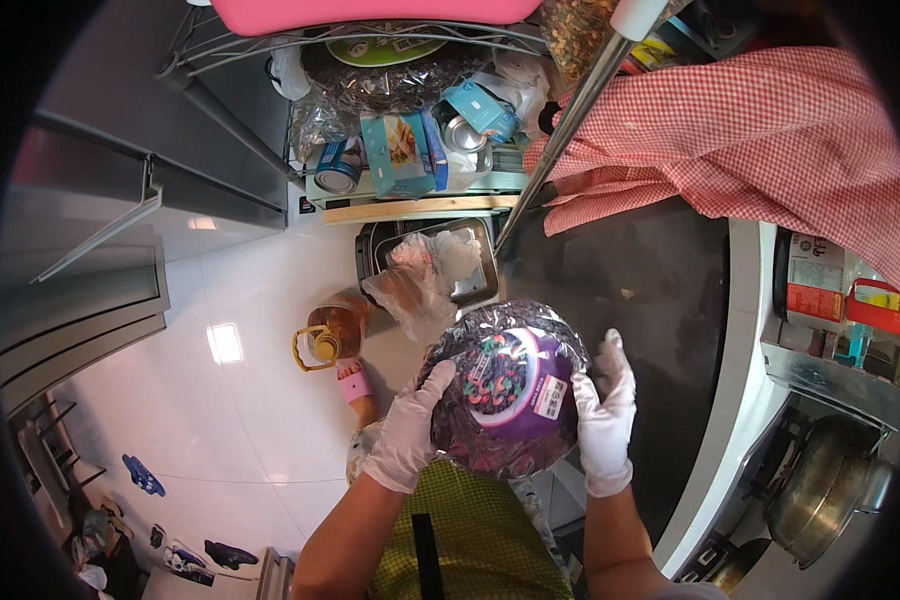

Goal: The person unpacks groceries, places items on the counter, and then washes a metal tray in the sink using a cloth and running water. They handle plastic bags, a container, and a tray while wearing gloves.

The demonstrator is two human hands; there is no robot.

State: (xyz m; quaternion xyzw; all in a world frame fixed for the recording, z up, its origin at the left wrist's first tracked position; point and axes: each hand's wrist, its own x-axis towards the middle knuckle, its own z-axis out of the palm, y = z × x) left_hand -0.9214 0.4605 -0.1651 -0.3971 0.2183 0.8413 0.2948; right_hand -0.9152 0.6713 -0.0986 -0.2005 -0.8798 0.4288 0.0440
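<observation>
My left hand [412, 431], in a white glove, presses its thumb and fingers on the left side of a round plastic-wrapped package of dark dried food [506, 390]. A purple and white label [551, 356] lies on its top. On the package's right side rests my right hand [606, 420], gloved too, thumb at the edge and fingers spread. Together the hands hold the package in front of a green checked apron [472, 532]. Beyond it, crumpled clear plastic bags [420, 277] lie over a metal tray [487, 259] on the floor.
An oil jug [337, 330] with a yellow handle stands on the floor by my foot. Ahead is a wire rack [270, 56] with a similar round package [390, 75], boxes and cans. A metal pole [562, 142] and red checked cloth [727, 127] hang at right; pots [825, 480] sit lower right.
</observation>
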